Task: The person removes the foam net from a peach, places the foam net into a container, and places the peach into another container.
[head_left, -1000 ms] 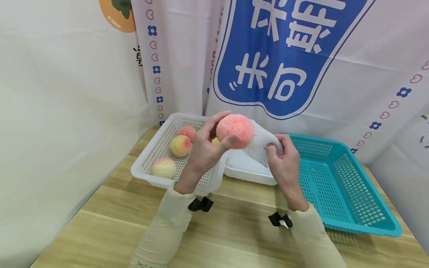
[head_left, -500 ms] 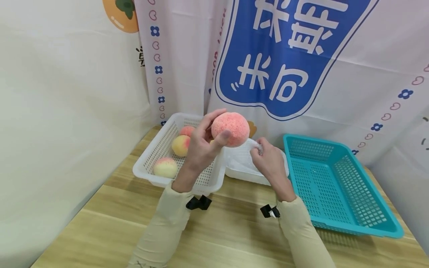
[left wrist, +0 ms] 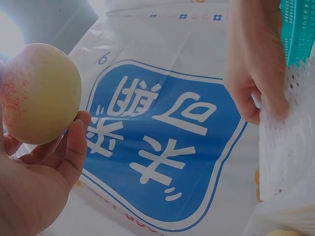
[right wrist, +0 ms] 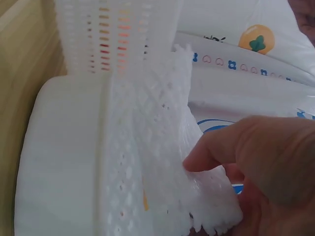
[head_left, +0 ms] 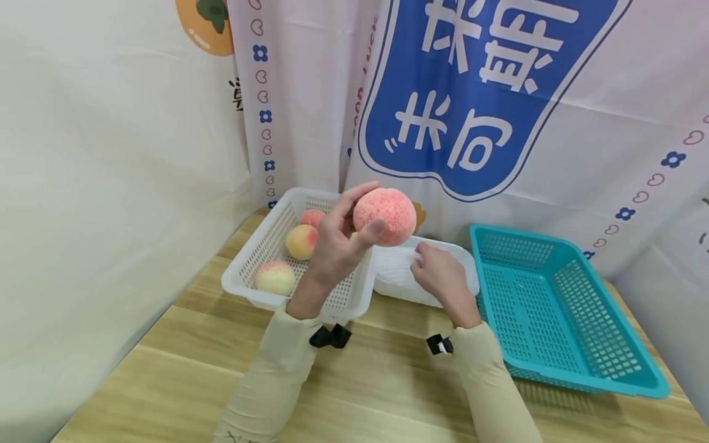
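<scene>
My left hand (head_left: 332,249) holds a pink and pale-yellow peach (head_left: 386,215) up above the baskets, thumb across its near side. In the left wrist view the peach (left wrist: 42,93) shows bare. Over the white tray (head_left: 407,295), my right hand (head_left: 442,275) pinches a white foam fruit net (right wrist: 157,142) between thumb and fingers. The net lies across the tray's rim in the right wrist view, the tray's smooth wall (right wrist: 61,162) beside it. Part of the tray is hidden by my right hand.
Left of the tray stands a white slotted basket (head_left: 235,286) with several peaches (head_left: 275,278) in it. A teal basket (head_left: 545,320) sits to the right, close to the tray. Behind them a printed white cloth (head_left: 316,135) hangs at the table's (head_left: 382,375) back.
My right hand has moved left and down, carrying the foam net from beside the peach to the tray. My left hand keeps the peach nearly where it was.
</scene>
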`<state>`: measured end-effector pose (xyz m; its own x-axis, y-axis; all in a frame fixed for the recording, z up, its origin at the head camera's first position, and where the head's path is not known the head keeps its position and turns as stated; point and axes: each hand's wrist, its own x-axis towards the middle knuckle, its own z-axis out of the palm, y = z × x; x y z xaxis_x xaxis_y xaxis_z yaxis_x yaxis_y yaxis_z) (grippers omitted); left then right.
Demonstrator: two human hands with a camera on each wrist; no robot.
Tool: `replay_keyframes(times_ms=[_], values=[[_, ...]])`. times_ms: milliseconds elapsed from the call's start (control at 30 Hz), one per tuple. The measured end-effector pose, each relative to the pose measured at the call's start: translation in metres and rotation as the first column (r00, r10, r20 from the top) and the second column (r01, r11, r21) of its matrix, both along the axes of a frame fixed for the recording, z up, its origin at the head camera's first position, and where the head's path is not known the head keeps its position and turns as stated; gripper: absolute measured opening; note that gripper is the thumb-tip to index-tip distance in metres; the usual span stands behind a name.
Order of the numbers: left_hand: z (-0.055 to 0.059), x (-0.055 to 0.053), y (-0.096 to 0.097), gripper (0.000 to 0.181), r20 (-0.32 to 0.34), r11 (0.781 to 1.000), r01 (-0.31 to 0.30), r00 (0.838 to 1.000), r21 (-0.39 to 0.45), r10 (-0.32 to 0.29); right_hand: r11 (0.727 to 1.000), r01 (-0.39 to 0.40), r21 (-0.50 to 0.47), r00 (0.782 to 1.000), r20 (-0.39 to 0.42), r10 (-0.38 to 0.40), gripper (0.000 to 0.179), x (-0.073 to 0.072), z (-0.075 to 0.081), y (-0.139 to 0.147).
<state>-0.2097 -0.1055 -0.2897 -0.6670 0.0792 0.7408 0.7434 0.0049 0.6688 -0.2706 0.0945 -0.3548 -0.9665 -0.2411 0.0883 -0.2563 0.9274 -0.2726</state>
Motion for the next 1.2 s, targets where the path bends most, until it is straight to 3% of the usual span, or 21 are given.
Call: replay_keyframes(times_ms=[333,533,700,800,900,1200], values=[[-0.001,0.0,0.0,0.086,-0.002,1.0,0.005,1.0,0.011,-0.005,0.996,0.081,0.036,0.993,-0.084,-0.078,0.029,-0.018,-0.015,-0.001],[-0.001,0.0,0.0,0.083,-0.001,1.0,0.005,1.0,0.01,-0.005,0.992,0.124,0.036,0.975,-0.188,-0.115,0.034,-0.028,-0.027,-0.006],[-0.001,0.0,0.0,0.084,0.015,1.0,0.004,1.0,0.005,-0.004,0.994,0.088,-0.073,0.962,-0.252,-0.103,0.024,-0.031,-0.034,-0.01],[-0.001,0.0,0.0,0.084,0.024,1.0,0.005,1.0,-0.001,-0.005,0.989,0.0,-0.151,0.97,-0.241,-0.037,0.014,-0.03,-0.034,-0.013],[-0.001,0.0,-0.001,0.086,0.024,1.0,0.009,1.0,-0.002,-0.009,0.986,-0.068,-0.15,0.975,-0.218,0.034,0.012,-0.031,-0.033,-0.016],[-0.001,0.0,-0.001,0.086,0.023,1.0,0.015,1.0,-0.006,-0.015,0.997,-0.057,-0.051,0.995,-0.079,0.053,0.027,-0.033,-0.039,-0.018]])
